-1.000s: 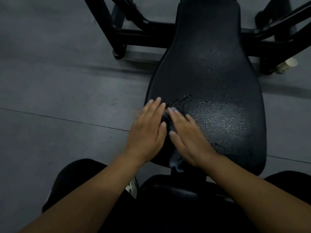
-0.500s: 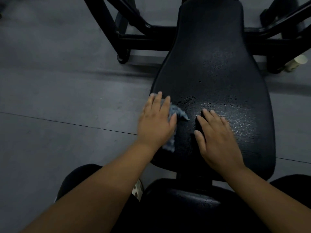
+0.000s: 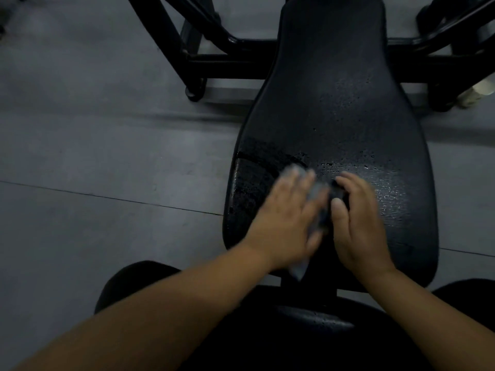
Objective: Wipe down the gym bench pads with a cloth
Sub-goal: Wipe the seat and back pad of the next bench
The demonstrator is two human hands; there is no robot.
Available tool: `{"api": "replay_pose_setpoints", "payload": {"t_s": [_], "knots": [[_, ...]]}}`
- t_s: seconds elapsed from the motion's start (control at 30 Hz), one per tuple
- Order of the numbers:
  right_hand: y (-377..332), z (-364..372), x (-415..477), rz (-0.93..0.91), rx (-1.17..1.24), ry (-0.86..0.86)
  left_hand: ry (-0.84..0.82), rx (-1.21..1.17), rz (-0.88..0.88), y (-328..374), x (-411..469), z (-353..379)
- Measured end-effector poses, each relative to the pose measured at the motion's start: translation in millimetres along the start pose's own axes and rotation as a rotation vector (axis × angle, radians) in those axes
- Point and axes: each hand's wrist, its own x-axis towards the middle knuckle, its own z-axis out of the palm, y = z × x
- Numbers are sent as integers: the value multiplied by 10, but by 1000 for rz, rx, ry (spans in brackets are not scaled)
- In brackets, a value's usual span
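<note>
As our flat left hand (image 3: pixel 284 223) pushes the cloth (image 3: pixel 298 267) in from the edge of the bench pad (image 3: pixel 334 103), that side looks wiped; our right hand's (image 3: pixel 359 223) hold we cannot tell.

Cloth (image 3: pixel 318 194) under left hand (image 3: pixel 284 218) — wet pad (image 3: pixel 334 116).

Bare left grip (image 3: pixel 284 226), bare right grip (image 3: pixel 359 226), bare forearms (image 3: pixel 166 309), black trousers (image 3: pixel 126 285) over both knees
</note>
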Motion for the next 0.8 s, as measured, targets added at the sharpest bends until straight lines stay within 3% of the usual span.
{"api": "replay_pose_setpoints", "payload": {"t_s": [0.07, 0.1, 0.2, 0.27, 0.3, 0.43, 0.5, 0.57, 0.63, 0.7, 0.8], "knots": [[-1, -7, 3, -4, 6, -3, -40, 7, 198, -241, -371, -61], [-15, 11, -9, -20, -19, -29, -22, 15, 187, -449, -398, -77], [-54, 57, -9, -22, -67, -78, 30, 55, -121, -815, 121, -78], [-44, 55, -10, -24, -83, -78, 21, 10, -295, -572, 522, -78], [-34, 45, -23, -28, -81, -71, 18, -22, -298, -409, 592, -50], [-25, 42, -18, -7, -117, -69, -36, -6, 134, -452, 81, -48], [-51, 41, -16, -3, -160, -93, -38, -73, 239, -690, -69, -152], [-77, 19, -20, -6, -176, -133, -10, -340, 142, -815, -31, -272], [-128, -7, 10, 36, -215, -167, 99, -545, -156, -862, 33, -319], [-262, 94, 168, 77, -331, -167, 102, -418, -331, -874, 27, -257], [-628, 492, 299, 22, -396, -199, 60, -347, -306, -878, -71, -77]]}}
